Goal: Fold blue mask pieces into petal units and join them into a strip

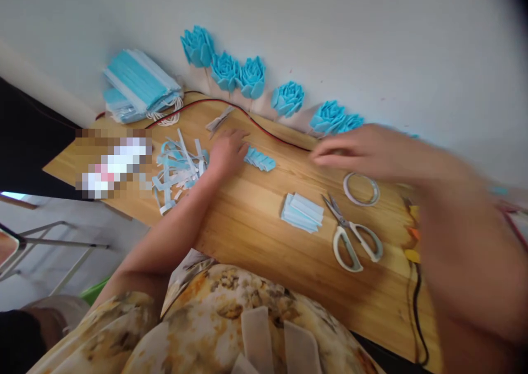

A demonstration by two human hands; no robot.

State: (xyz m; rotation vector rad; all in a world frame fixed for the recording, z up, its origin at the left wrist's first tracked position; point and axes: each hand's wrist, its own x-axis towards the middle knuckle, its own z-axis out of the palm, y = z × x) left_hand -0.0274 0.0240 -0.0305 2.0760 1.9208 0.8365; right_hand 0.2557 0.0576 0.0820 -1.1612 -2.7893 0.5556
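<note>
My left hand (pixel 229 153) rests low on the wooden table with its fingers loosely stretched out, touching or just beside the left end of a row of small light-blue folded petals (pixel 260 159). Blurred by motion, my right hand (pixel 350 149) hovers over the back right of the table; whether it holds anything is not clear. Below it lies a roll of clear tape (pixel 361 189). White-handled scissors (pixel 348 231) lie partly spread, beside a stack of pale-blue cut mask pieces (pixel 302 212).
Several blue flowers on thin stems (pixel 251 77) stand along the wall. A pile of blue face masks (pixel 142 82) sits at the back left. Cut strips (pixel 177 165) lie left of my left hand, near thin sticks (pixel 220 121). A red-and-black cable (pixel 264 127) crosses the table's back.
</note>
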